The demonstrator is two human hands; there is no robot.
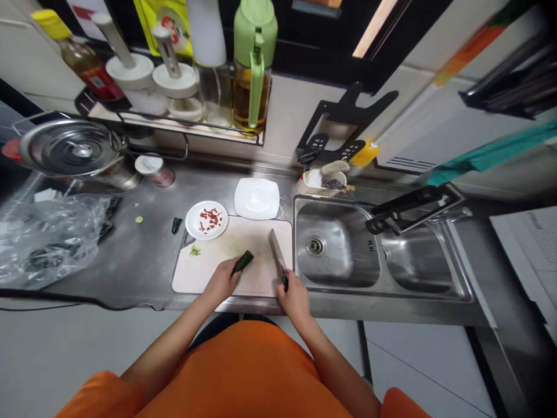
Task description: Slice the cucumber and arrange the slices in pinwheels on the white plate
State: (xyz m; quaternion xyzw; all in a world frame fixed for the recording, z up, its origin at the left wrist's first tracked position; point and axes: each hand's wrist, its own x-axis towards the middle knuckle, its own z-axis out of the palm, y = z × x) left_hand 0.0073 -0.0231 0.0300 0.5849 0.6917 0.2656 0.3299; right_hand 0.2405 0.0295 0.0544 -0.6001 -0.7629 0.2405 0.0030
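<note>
My left hand is closed around a short dark-green piece of cucumber, over the middle of the white cutting board. In my right hand is the black handle of a kitchen knife. Its blade points away from me near the board's right edge, apart from the cucumber. A few pale green slivers lie on the board's left part. A round white plate with chopped red pieces rests over its upper left corner. Behind the board sits a square white plate with nothing on it.
A double steel sink with a black faucet adjoins the board on the right. Left lie a cucumber end, a small green slice and a clear plastic bag. Behind hangs a rack with an oil bottle and jars.
</note>
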